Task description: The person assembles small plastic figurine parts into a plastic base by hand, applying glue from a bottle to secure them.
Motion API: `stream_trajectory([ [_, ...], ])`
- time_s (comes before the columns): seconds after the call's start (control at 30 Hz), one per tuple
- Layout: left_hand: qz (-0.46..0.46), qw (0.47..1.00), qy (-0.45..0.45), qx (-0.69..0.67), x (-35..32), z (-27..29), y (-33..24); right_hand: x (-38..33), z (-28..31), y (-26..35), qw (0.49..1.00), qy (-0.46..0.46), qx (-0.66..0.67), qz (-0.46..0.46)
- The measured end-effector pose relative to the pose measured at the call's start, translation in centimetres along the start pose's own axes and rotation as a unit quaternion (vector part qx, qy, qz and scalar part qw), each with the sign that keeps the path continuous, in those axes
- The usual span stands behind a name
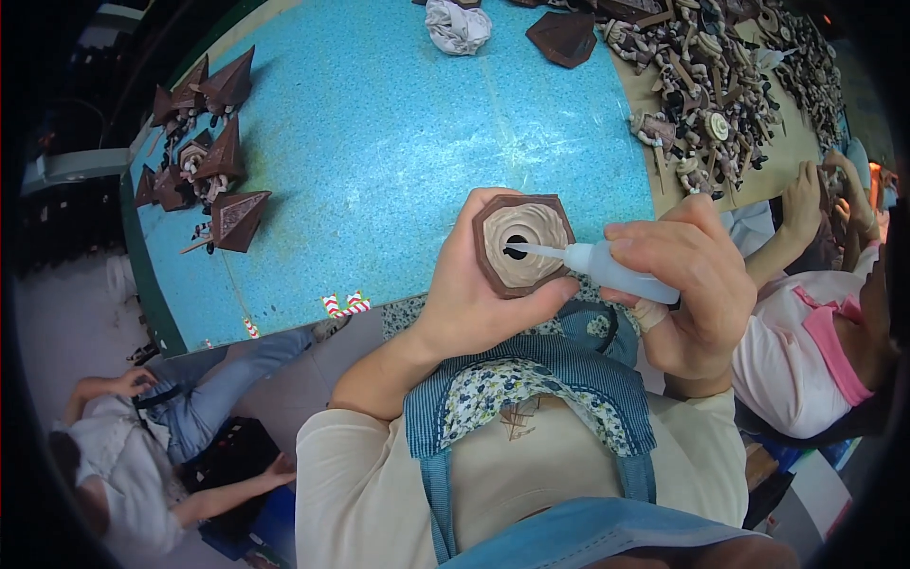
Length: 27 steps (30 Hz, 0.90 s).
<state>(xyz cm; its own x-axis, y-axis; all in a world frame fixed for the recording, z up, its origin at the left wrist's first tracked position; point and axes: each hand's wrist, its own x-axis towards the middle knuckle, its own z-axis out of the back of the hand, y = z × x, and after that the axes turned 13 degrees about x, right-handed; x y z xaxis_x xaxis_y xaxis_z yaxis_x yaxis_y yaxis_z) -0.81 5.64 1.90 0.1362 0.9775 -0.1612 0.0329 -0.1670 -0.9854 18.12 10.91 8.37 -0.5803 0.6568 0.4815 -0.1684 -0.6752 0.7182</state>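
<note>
In front of my chest, my left hand point(463, 289) is closed around a brown hexagonal piece point(482, 226). Its beige, ridged inside faces up, with a dark round hole at the centre. My right hand point(697, 280) grips a small translucent squeeze bottle point(621, 272), tilted sideways. The bottle's thin pale nozzle point(542, 249) reaches over the beige hollow, its tip at the dark hole. I cannot tell whether the tip touches the piece or whether any liquid comes out.
Dark brown pointed pieces with small figures point(237, 220) stand at the table's left. A crumpled white cloth point(457, 27) and a brown faceted piece point(561, 40) lie at the far edge. Many figurines point(716, 128) are heaped at right. Co-workers sit at right point(801, 356) and left point(128, 469).
</note>
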Motion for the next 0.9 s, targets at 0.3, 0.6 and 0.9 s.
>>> stream_trajectory([
  [0.3,0.018,0.999,-0.020,0.043,0.0,0.1,0.0,-0.3,0.2,-0.7,1.000,0.027,0.006,-0.001],
  [0.6,-0.216,0.878,-0.181,0.386,-0.1,3.3,-0.4,0.5,-2.9,-6.9,0.877,-0.143,0.415,-0.198],
  [0.9,-0.260,0.902,-0.295,0.176,-0.3,2.0,1.6,5.0,-6.8,-10.0,0.988,-0.095,0.047,-0.110],
])
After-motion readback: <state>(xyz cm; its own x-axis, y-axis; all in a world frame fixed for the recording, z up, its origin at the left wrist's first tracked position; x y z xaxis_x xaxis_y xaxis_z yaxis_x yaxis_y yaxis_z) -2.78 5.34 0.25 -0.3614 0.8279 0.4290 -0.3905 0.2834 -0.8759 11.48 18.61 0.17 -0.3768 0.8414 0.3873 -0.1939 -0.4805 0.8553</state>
